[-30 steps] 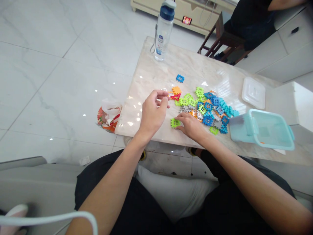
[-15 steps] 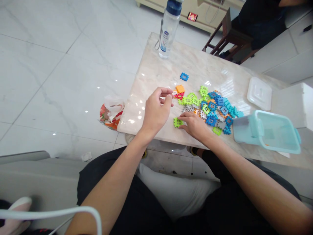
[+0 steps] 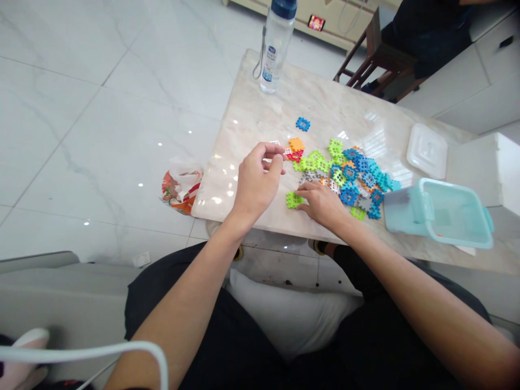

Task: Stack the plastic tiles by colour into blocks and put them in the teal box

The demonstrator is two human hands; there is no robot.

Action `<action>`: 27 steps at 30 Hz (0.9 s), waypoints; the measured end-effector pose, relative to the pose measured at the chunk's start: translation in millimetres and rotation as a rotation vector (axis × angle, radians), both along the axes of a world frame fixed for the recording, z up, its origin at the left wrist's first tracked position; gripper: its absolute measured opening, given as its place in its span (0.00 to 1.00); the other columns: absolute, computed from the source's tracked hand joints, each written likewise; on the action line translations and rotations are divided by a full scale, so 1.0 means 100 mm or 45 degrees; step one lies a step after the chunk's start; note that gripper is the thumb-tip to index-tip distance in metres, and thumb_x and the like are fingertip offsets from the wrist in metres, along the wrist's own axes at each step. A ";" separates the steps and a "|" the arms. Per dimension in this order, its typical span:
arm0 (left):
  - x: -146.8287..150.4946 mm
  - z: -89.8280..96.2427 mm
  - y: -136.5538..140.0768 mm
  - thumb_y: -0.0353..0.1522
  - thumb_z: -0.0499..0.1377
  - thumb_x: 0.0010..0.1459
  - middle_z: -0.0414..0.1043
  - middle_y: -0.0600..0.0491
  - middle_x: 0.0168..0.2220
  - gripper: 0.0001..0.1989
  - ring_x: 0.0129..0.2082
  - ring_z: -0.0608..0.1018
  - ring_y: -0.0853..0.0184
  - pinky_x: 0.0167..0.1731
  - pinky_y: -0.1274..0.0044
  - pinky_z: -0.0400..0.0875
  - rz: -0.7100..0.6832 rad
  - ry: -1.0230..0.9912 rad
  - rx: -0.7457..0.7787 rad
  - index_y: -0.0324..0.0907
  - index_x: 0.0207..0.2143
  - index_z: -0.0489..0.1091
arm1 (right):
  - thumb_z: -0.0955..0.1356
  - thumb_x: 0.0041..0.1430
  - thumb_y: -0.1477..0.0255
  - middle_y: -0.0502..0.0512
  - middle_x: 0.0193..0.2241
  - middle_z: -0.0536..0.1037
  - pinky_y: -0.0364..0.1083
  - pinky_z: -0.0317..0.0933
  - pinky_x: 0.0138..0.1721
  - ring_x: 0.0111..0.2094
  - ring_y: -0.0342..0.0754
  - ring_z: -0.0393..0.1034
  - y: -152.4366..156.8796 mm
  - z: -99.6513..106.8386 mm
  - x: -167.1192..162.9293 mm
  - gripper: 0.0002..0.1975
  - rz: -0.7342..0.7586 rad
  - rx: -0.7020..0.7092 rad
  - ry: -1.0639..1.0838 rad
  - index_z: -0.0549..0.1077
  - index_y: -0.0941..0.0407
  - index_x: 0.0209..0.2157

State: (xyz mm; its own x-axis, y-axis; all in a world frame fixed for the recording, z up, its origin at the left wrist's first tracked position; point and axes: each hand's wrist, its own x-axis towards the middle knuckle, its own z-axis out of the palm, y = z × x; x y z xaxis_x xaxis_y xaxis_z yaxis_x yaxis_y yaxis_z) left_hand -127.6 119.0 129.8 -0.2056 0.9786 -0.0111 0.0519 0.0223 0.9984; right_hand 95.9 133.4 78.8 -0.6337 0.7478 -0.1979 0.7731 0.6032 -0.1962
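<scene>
One green piece (image 3: 292, 200) lies just right of the frame's centre, its edge pinched in the partly closed right hand (image 3: 320, 202); mid-frame, the left hand (image 3: 259, 177) is half curled, its hold impossible to tell.

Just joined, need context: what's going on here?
A person is handling interlocking plastic pieces at a table. The right hand has its thumb and fingertips at the edge of a light green piece near the table's front edge. The left hand is loosely curled beside it; whether it holds anything is unclear. A mixed-colour pile lies right of them, next to a teal bin.
</scene>
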 end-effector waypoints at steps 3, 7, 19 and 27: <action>0.00 0.00 0.00 0.27 0.58 0.67 0.83 0.52 0.44 0.07 0.33 0.83 0.72 0.34 0.79 0.77 0.002 -0.001 0.006 0.44 0.44 0.75 | 0.77 0.65 0.70 0.64 0.50 0.83 0.59 0.70 0.55 0.52 0.64 0.76 0.01 0.00 0.04 0.13 0.026 0.027 -0.002 0.84 0.57 0.51; -0.01 0.00 -0.01 0.27 0.58 0.67 0.83 0.52 0.44 0.06 0.33 0.83 0.72 0.34 0.80 0.78 0.009 -0.005 0.006 0.44 0.43 0.74 | 0.76 0.67 0.67 0.65 0.52 0.83 0.59 0.70 0.56 0.53 0.64 0.76 0.03 -0.03 0.10 0.16 0.028 0.067 0.058 0.83 0.58 0.53; -0.02 0.02 -0.02 0.28 0.57 0.69 0.83 0.52 0.45 0.06 0.34 0.83 0.71 0.33 0.80 0.77 -0.004 0.022 0.015 0.44 0.44 0.74 | 0.76 0.67 0.69 0.64 0.50 0.83 0.58 0.70 0.57 0.53 0.63 0.76 0.00 -0.03 0.02 0.12 0.002 -0.001 0.065 0.85 0.55 0.51; -0.01 0.00 -0.02 0.29 0.58 0.68 0.82 0.52 0.44 0.06 0.35 0.83 0.69 0.34 0.79 0.78 -0.005 0.017 0.007 0.45 0.44 0.75 | 0.78 0.64 0.67 0.62 0.50 0.83 0.58 0.70 0.57 0.53 0.63 0.75 0.04 -0.07 0.02 0.12 -0.056 -0.011 0.013 0.87 0.52 0.49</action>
State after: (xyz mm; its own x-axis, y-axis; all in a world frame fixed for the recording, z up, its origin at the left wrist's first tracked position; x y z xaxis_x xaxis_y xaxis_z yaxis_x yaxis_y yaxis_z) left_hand -128.7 116.7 129.4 -0.2019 0.9794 -0.0030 0.0650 0.0164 0.9978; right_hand 98.0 137.8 72.1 -0.6023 0.7733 -0.1982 0.7968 0.5670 -0.2091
